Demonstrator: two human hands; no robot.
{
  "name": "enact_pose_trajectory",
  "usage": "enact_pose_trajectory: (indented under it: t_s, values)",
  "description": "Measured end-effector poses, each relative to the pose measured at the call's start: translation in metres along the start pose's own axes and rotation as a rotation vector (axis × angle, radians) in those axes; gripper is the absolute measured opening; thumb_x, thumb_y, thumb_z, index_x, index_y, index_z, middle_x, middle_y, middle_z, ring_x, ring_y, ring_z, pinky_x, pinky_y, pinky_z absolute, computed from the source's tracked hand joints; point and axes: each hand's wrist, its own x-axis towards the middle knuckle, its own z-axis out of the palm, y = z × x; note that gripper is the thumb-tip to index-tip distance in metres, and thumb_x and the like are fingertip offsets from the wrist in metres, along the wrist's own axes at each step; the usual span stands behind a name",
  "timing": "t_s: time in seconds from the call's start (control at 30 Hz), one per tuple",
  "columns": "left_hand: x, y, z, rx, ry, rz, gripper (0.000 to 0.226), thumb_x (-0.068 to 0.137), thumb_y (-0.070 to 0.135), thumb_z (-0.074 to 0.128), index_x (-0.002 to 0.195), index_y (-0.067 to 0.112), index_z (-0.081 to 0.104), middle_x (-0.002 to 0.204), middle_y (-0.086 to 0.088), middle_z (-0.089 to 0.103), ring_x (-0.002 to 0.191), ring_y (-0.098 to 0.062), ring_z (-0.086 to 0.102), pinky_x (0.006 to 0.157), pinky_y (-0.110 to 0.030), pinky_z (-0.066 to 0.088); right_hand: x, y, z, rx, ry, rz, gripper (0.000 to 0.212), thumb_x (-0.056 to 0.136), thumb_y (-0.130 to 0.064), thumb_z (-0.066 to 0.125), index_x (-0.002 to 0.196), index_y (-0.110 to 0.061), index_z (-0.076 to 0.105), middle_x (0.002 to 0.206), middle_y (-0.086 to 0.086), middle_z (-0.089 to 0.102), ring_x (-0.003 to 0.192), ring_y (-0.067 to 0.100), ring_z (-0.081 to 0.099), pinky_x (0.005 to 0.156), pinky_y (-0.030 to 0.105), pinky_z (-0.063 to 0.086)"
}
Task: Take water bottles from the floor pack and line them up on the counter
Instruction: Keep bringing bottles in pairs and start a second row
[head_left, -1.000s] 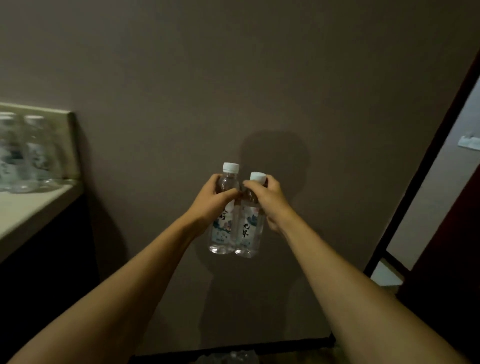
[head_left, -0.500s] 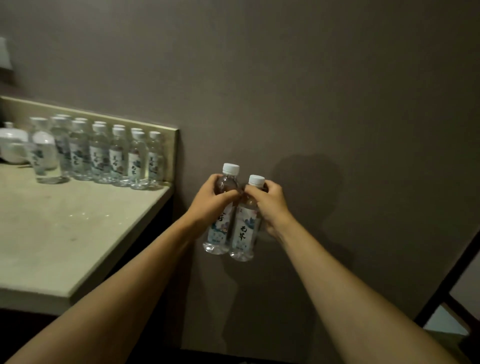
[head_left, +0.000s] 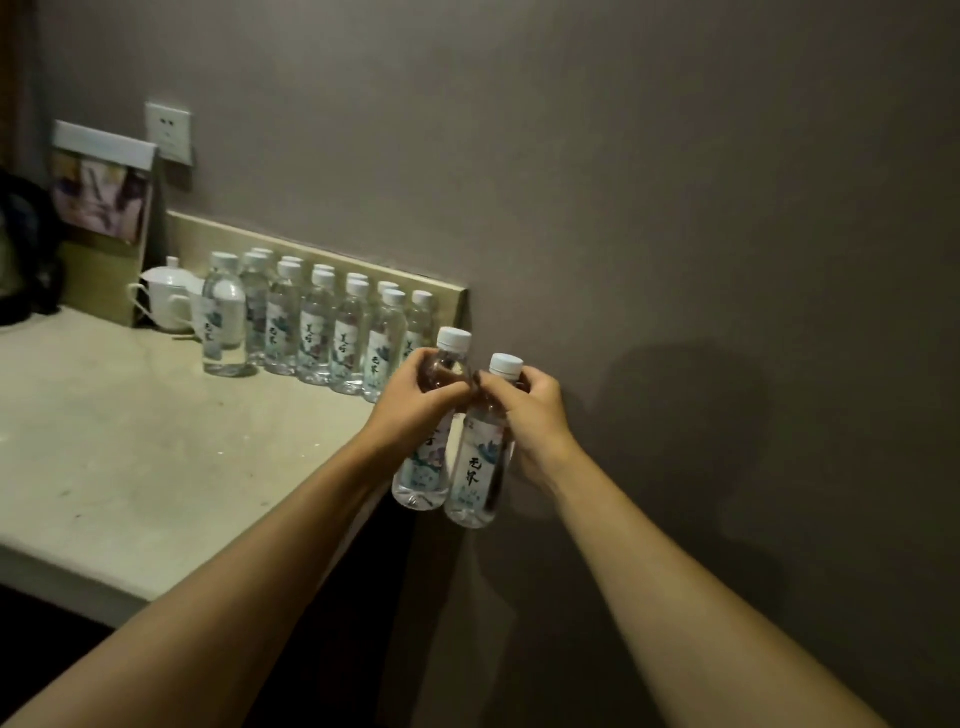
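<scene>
Two clear water bottles with white caps and printed labels hang side by side in the air at the counter's right edge. My left hand (head_left: 415, 405) grips the upper part of the left bottle (head_left: 423, 467). My right hand (head_left: 530, 410) grips the neck and shoulder of the right bottle (head_left: 475, 475). The two bottles touch each other. Several more bottles (head_left: 317, 327) stand in rows along the back of the pale counter (head_left: 130, 457). The floor pack is out of view.
A white lidded cup (head_left: 169, 299) stands left of the bottle rows. A framed card (head_left: 101, 192) leans on the wall under a wall socket (head_left: 169, 132). A dark object (head_left: 21, 244) sits at the far left. A grey wall fills the right side.
The view has swung left, bringing the counter and its bottle rows into sight. Both hands keep hold of their bottles, which now sit at the counter's right edge.
</scene>
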Motion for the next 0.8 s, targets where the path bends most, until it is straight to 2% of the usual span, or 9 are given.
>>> enact_pose_trajectory:
  t_s: [0.13, 0.2, 0.27, 0.4, 0.47, 0.57, 0.67, 0.73, 0.8]
  values:
    - [0.03, -0.008, -0.029, 0.046, 0.01, -0.004, 0.026, 0.084, 0.008, 0.069, 0.105, 0.019, 0.058, 0.096, -0.002, 0.069, 0.09, -0.018, 0.069, 0.074, -0.023, 0.055, 0.031, 0.01, 0.03, 0.009, -0.028, -0.001, 0.017, 0.087, -0.013, 0.068, 0.102, -0.006, 0.065, 0.09, 0.009, 0.07, 0.081, 0.019, 0.068, 0.059, 0.025, 0.055]
    - [0.043, -0.014, -0.044, 0.058, 0.03, -0.007, 0.026, 0.084, 0.007, 0.068, 0.104, 0.02, 0.058, 0.097, -0.003, 0.068, 0.092, -0.019, 0.068, 0.075, -0.024, 0.056, 0.046, 0.017, 0.048, 0.022, -0.044, 0.009, 0.016, 0.086, -0.015, 0.068, 0.101, -0.009, 0.066, 0.091, 0.008, 0.071, 0.085, 0.021, 0.069, 0.061, 0.03, 0.056]
    - [0.056, -0.02, -0.061, 0.078, 0.051, -0.01, 0.029, 0.084, 0.008, 0.07, 0.109, 0.017, 0.058, 0.101, -0.006, 0.069, 0.095, -0.02, 0.069, 0.078, -0.027, 0.057, 0.062, 0.022, 0.066, 0.022, -0.068, 0.017, 0.017, 0.087, -0.016, 0.068, 0.103, -0.009, 0.066, 0.092, 0.007, 0.071, 0.088, 0.022, 0.07, 0.07, 0.037, 0.059]
    - [0.073, -0.033, -0.097, 0.103, 0.092, -0.026, 0.032, 0.081, 0.009, 0.073, 0.11, 0.013, 0.06, 0.103, -0.007, 0.071, 0.097, -0.022, 0.069, 0.085, -0.033, 0.058, 0.081, 0.03, 0.102, 0.049, -0.128, 0.017, 0.02, 0.089, -0.014, 0.065, 0.108, -0.006, 0.064, 0.088, 0.003, 0.07, 0.079, 0.014, 0.068, 0.059, 0.023, 0.056]
    - [0.076, -0.038, -0.115, 0.114, 0.121, -0.025, 0.033, 0.08, 0.01, 0.074, 0.11, 0.013, 0.06, 0.104, -0.009, 0.07, 0.099, -0.025, 0.068, 0.088, -0.038, 0.057, 0.086, 0.035, 0.121, 0.032, -0.164, 0.003, 0.018, 0.089, -0.015, 0.066, 0.105, -0.007, 0.064, 0.088, 0.001, 0.069, 0.08, 0.013, 0.067, 0.058, 0.021, 0.053]
    - [0.081, -0.043, -0.137, 0.128, 0.15, -0.012, 0.031, 0.08, 0.011, 0.073, 0.105, 0.021, 0.059, 0.103, -0.005, 0.07, 0.1, -0.023, 0.068, 0.086, -0.036, 0.057, 0.093, 0.039, 0.143, 0.029, -0.178, -0.017, 0.023, 0.089, -0.021, 0.067, 0.108, -0.009, 0.063, 0.101, 0.006, 0.07, 0.096, 0.021, 0.068, 0.062, 0.027, 0.052]
    - [0.089, -0.048, -0.16, 0.148, 0.156, 0.007, 0.033, 0.084, 0.01, 0.071, 0.105, 0.03, 0.055, 0.101, 0.005, 0.066, 0.097, -0.011, 0.064, 0.079, -0.024, 0.053, 0.099, 0.045, 0.169, -0.005, -0.184, -0.051, 0.026, 0.087, -0.028, 0.069, 0.108, -0.014, 0.062, 0.107, 0.006, 0.069, 0.104, 0.023, 0.065, 0.069, 0.031, 0.052]
    - [0.096, -0.053, -0.175, 0.159, 0.143, 0.007, 0.037, 0.085, 0.008, 0.069, 0.102, 0.036, 0.052, 0.1, 0.01, 0.062, 0.095, -0.004, 0.061, 0.074, -0.018, 0.05, 0.105, 0.052, 0.185, -0.034, -0.169, -0.073, 0.026, 0.088, -0.03, 0.068, 0.108, -0.016, 0.062, 0.107, 0.003, 0.069, 0.105, 0.021, 0.065, 0.08, 0.039, 0.057]
    - [0.106, -0.06, -0.189, 0.165, 0.112, -0.004, 0.038, 0.084, 0.007, 0.07, 0.105, 0.034, 0.052, 0.101, 0.009, 0.063, 0.096, -0.005, 0.061, 0.074, -0.018, 0.049, 0.11, 0.057, 0.198, -0.03, -0.142, -0.089, 0.023, 0.09, -0.029, 0.066, 0.108, -0.016, 0.061, 0.105, 0.001, 0.07, 0.102, 0.017, 0.066, 0.087, 0.042, 0.057]
